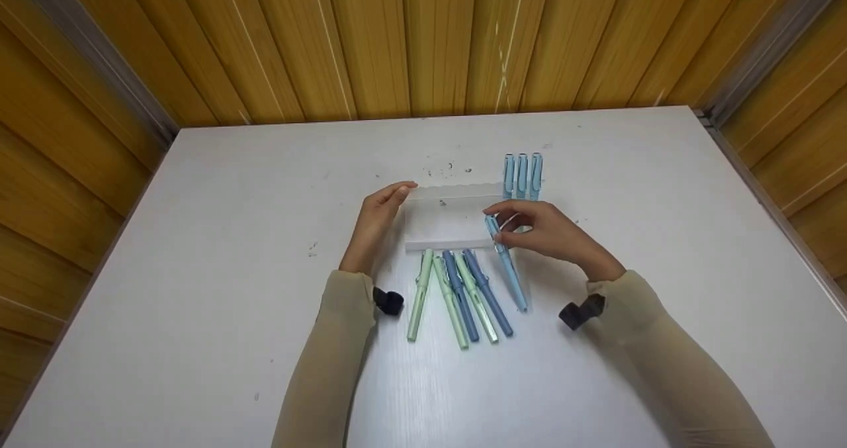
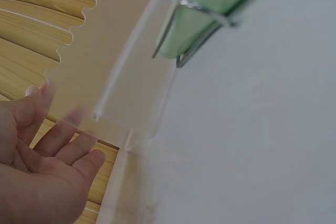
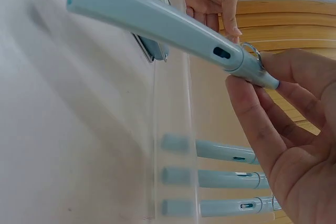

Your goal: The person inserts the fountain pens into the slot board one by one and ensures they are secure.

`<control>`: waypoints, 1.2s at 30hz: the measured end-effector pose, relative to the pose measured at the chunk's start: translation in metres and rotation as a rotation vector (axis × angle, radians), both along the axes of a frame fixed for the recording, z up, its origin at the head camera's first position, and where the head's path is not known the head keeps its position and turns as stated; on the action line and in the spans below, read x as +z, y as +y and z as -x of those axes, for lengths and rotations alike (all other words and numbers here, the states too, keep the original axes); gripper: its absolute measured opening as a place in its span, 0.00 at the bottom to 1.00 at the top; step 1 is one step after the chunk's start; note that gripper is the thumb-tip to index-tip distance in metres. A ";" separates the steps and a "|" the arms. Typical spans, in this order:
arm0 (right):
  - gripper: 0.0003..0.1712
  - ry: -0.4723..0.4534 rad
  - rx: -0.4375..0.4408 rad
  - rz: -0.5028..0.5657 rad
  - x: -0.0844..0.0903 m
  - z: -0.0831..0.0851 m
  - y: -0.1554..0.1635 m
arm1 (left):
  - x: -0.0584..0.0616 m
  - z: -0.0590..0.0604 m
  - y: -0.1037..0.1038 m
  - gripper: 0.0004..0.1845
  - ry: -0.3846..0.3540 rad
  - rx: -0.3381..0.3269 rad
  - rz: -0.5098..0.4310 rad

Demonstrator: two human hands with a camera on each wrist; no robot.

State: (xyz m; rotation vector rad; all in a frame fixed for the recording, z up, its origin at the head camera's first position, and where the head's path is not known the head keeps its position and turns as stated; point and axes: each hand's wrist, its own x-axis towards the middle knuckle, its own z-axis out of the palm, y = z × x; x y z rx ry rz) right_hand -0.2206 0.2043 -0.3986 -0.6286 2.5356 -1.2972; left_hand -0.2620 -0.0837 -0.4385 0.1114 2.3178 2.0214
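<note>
A clear plastic pen holder [image 1: 450,218] with a wavy top edge lies on the white table [image 1: 198,236]. My left hand [image 1: 380,216] rests its straight fingers against the holder's left end [image 2: 79,82]. My right hand [image 1: 542,229] pinches a light blue pen [image 1: 506,263] near its cap end [image 3: 247,66], the pen slanting down toward me. Three light blue pens [image 1: 522,175] sit side by side at the holder's far right [image 3: 220,179]. Several green and dark blue pens [image 1: 456,292] lie loose in front of the holder; a green one [image 2: 205,14] shows in the left wrist view.
Wooden panel walls [image 1: 423,38] close in the table at the back and both sides. Bare tabletop spreads left and right of the pens. A dark wrist strap [image 1: 387,300] sits on each sleeve.
</note>
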 end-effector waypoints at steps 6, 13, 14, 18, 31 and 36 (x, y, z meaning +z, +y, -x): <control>0.24 0.020 -0.055 0.026 0.005 0.000 0.000 | -0.001 0.001 0.000 0.19 0.012 0.009 0.014; 0.26 0.046 -0.117 0.055 0.011 0.000 -0.001 | -0.001 0.000 -0.001 0.20 0.013 0.006 0.016; 0.26 0.050 -0.124 0.060 0.012 0.000 -0.001 | -0.001 0.000 -0.001 0.20 0.012 0.005 0.015; 0.26 0.066 -0.157 0.065 0.013 0.001 -0.002 | -0.001 0.000 -0.001 0.20 -0.003 -0.001 0.012; 0.26 0.158 -0.244 0.187 0.016 0.004 -0.005 | -0.002 0.002 0.001 0.19 -0.008 0.019 0.022; 0.25 0.197 -0.280 0.262 0.016 0.005 -0.006 | -0.002 0.002 0.001 0.19 -0.015 0.012 0.002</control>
